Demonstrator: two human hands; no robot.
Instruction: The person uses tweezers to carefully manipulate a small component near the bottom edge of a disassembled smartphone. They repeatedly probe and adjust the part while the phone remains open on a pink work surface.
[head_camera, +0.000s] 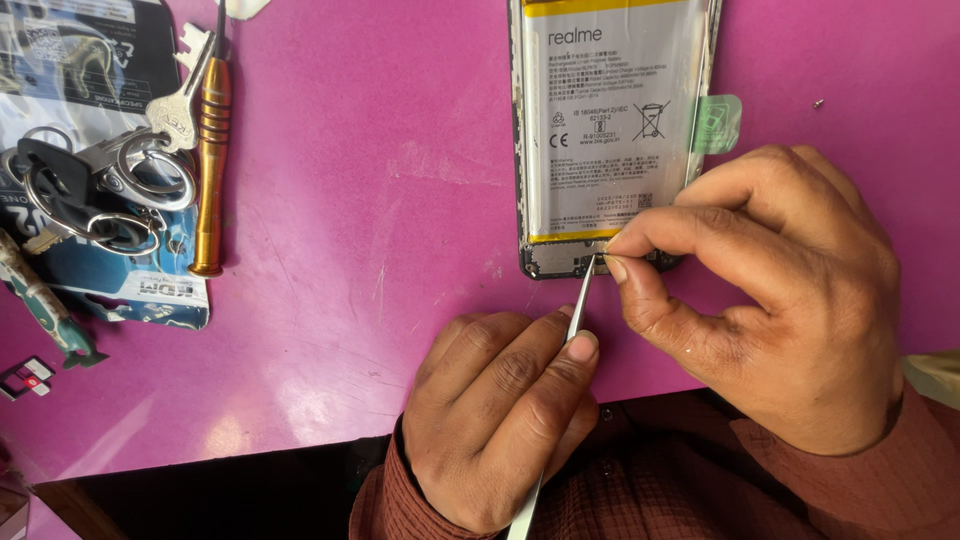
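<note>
Tweezers' (580, 310) tip hidden by fingers (640, 245)

An opened phone (610, 140) lies flat on its face, white battery (615, 115) exposed, its bottom edge just under the right fingertips (622, 245). Thin metal tweezers (578, 318) slant up from between the left fingers (575, 350), tips touching that bottom edge.
</note>
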